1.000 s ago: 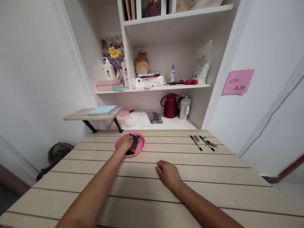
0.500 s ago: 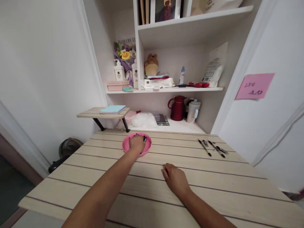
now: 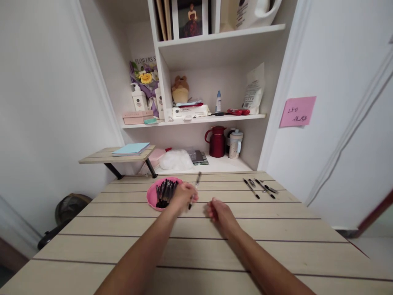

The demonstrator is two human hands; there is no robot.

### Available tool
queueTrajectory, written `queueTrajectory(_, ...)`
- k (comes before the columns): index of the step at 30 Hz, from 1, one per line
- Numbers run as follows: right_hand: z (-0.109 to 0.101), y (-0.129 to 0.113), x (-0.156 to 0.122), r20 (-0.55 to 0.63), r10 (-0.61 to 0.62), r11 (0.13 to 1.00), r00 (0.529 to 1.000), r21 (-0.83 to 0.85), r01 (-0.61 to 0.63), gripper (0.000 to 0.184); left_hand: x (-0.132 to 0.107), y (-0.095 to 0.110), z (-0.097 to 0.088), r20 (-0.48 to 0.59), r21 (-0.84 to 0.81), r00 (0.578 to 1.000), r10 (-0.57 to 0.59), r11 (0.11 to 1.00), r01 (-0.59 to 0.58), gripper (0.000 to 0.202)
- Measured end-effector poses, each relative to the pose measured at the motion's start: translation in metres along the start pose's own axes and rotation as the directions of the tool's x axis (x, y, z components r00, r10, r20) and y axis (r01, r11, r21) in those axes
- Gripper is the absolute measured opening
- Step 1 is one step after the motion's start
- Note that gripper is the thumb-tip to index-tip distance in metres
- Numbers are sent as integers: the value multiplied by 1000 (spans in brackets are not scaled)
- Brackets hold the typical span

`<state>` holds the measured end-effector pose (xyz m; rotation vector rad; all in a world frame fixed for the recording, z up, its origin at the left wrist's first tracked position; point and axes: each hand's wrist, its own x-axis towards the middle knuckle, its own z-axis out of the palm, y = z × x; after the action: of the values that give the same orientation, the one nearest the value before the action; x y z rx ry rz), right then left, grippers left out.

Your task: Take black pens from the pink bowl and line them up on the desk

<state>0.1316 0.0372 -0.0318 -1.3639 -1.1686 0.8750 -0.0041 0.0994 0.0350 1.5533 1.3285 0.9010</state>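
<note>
My left hand (image 3: 184, 196) is closed on a pen (image 3: 197, 182), a clear barrel with dark ends, held tilted just right of the pink dish. Inside that pink dish (image 3: 150, 195), which has a wavy rim, lie several black pens (image 3: 166, 191) side by side. Over the table's middle, a little right of the held pen, is my right hand (image 3: 220, 209). Its fingers are curled in and slightly blurred, and no object shows in them.
Pens and pen parts (image 3: 260, 188) lie on the right of the slatted wooden table (image 3: 196, 254). A small raised stand (image 3: 98, 156) with light-blue paper (image 3: 131, 148) is at the back left. Behind the table, a shelf holds a red jug (image 3: 217, 141) and a lidded cup (image 3: 235, 144).
My left hand has come out of the pink dish with a pen and moved right, towards my right hand. The view has turned slightly to the right.
</note>
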Motion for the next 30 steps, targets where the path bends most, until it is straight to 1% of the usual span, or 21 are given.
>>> queueTrajectory(2, -5, -3, 12, -28, 16, 968, 999, 249, -8, 49, -17, -10, 31, 95, -76, 995, -2, 997, 10, 21)
queueTrajectory(3, -8, -3, 16, -53, 28, 930, 998, 368, -7, 48, -25, -17, 46, 172, -198, 985, -9, 979, 44, 22)
queueTrajectory(4, -10, -2, 18, -79, 48, 887, 996, 461, -6, 47, -31, -24, 60, 233, -279, 972, -20, 956, 87, 22)
queueTrajectory(6, -13, 2, 19, -109, 95, 820, 989, 572, -16, 41, -40, -38, 80, 275, -349, 960, -56, 924, 154, 20)
queueTrajectory(7, -14, 5, 19, -105, 118, 784, 987, 620, -28, 38, -42, -43, 88, 281, -360, 957, -66, 917, 169, 18)
queueTrajectory(9, -13, 10, 16, -77, 155, 709, 985, 703, -57, 36, -43, -50, 96, 276, -368, 959, -65, 915, 167, 16)
queueTrajectory(11, -11, 13, 12, -32, 195, 659, 980, 744, -107, 36, -41, -54, 99, 261, -375, 964, -48, 915, 147, 15)
queueTrajectory(12, -9, 13, 11, -11, 218, 654, 976, 744, -138, 37, -40, -54, 99, 252, -376, 967, -44, 916, 140, 15)
queueTrajectory(14, -5, 13, 8, 21, 256, 672, 966, 715, -193, 38, -39, -55, 98, 248, -371, 967, -49, 918, 141, 17)
queueTrajectory(16, -2, 13, 7, 26, 268, 702, 963, 680, -214, 39, -40, -55, 96, 276, -366, 959, -59, 917, 162, 16)
queueTrajectory(17, -1, 12, 8, 16, 266, 706, 964, 678, -206, 39, -41, -55, 94, 303, -365, 951, -61, 915, 175, 16)
queueTrajectory(19, -5, 11, 11, -37, 252, 683, 967, 715, -150, 38, -45, -55, 91, 361, -363, 930, -66, 909, 205, 15)
queueTrajectory(21, -14, 12, 16, -116, 232, 638, 966, 767, -61, 35, -49, -54, 89, 404, -354, 912, -67, 908, 223, 15)
queueTrajectory(23, -24, 13, 21, -162, 222, 608, 962, 794, -7, 33, -52, -52, 87, 424, -335, 903, -67, 915, 225, 17)
queueTrajectory(27, -40, 20, 27, -132, 212, 585, 968, 811, -17, 32, -55, -46, 84, 455, -304, 888, -63, 927, 221, 18)
queueTrajectory(28, -42, 21, 28, -132, 207, 589, 969, 808, -16, 32, -55, -46, 83, 465, -307, 884, -55, 926, 219, 20)
queueTrajectory(29, -43, 22, 29, -144, 203, 620, 969, 784, -13, 32, -54, -45, 83, 471, -313, 881, -44, 925, 214, 22)
queueTrajectory(30, -44, 23, 30, -168, 199, 674, 966, 739, -11, 31, -54, -45, 82, 474, -321, 880, -35, 924, 210, 24)
